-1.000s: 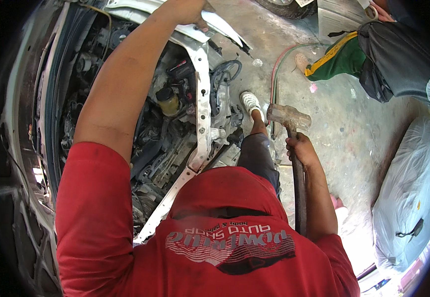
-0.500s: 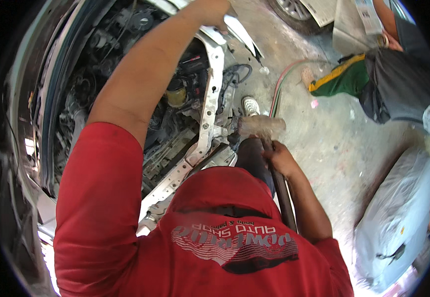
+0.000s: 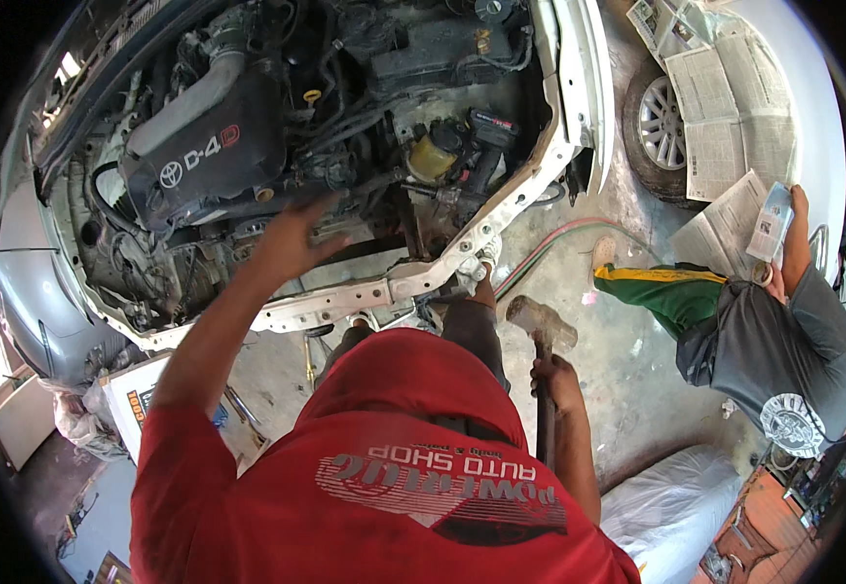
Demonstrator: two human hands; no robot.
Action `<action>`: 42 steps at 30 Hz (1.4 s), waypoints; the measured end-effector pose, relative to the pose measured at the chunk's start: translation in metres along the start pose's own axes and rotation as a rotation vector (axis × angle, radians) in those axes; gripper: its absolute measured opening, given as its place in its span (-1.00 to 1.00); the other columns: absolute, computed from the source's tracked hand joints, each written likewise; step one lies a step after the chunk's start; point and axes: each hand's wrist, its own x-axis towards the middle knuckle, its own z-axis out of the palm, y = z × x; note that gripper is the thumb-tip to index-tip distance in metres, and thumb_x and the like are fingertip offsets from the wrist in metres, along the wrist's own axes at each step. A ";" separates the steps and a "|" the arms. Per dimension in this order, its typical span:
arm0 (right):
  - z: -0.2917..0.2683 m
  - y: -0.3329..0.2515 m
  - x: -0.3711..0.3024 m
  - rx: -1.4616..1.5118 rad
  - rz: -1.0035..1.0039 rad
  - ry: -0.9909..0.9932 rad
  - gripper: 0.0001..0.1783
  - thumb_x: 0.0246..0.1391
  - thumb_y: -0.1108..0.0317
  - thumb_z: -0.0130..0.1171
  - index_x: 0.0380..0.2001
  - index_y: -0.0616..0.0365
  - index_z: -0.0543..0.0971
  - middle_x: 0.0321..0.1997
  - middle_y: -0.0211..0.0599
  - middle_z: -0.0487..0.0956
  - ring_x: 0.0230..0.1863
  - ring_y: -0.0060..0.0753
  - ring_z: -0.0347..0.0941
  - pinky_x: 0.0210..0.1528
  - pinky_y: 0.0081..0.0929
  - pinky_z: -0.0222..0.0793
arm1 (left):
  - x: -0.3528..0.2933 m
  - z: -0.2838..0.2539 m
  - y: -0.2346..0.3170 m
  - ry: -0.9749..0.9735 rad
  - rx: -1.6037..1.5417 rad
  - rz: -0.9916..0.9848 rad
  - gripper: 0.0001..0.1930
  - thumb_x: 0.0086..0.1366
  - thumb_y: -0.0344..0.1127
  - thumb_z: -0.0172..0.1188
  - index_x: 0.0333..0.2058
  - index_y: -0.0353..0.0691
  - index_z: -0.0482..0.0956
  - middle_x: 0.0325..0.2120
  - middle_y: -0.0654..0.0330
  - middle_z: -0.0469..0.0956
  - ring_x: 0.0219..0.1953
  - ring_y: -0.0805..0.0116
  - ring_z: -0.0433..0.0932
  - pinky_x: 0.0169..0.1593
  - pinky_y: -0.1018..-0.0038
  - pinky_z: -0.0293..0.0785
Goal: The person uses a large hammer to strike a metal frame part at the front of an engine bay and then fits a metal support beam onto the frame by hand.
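My left hand (image 3: 292, 241) is stretched over the engine bay with its fingers spread and nothing in them. Below it runs the pale, unpainted front crossmember (image 3: 345, 300) of the car. A black plastic engine cover (image 3: 209, 161) lies beyond the hand to the left. On the right, my right hand (image 3: 561, 385) is wrapped round the handle of a sledgehammer (image 3: 542, 324), close under its worn head. The hammer is upright in the picture, beside my right leg. A cordless power tool (image 3: 489, 146) rests in the bay next to a yellowish reservoir (image 3: 431, 158).
A co-worker (image 3: 773, 336) in a grey shirt stands at the right, handling newspaper (image 3: 735, 107) over another car's wheel (image 3: 659, 131). Red and green hoses (image 3: 540, 248) cross the floor. A plastic-covered object (image 3: 676, 506) lies at the lower right.
My left hand has come off the white panel edge at the top and moved down and left over the engine. The view has shifted; the hammer stays in my right hand.
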 end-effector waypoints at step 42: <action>-0.072 -0.080 0.004 -0.111 -0.125 0.400 -0.85 0.11 0.39 0.14 -0.30 0.23 0.48 -0.50 -0.28 0.51 -0.63 -0.39 0.43 -0.63 -0.38 0.43 | -0.112 0.129 -0.087 0.153 0.127 0.026 -0.26 0.09 0.28 0.29 0.07 -0.20 0.53 -0.18 0.01 0.64 -0.15 0.04 0.63 -0.07 0.20 0.57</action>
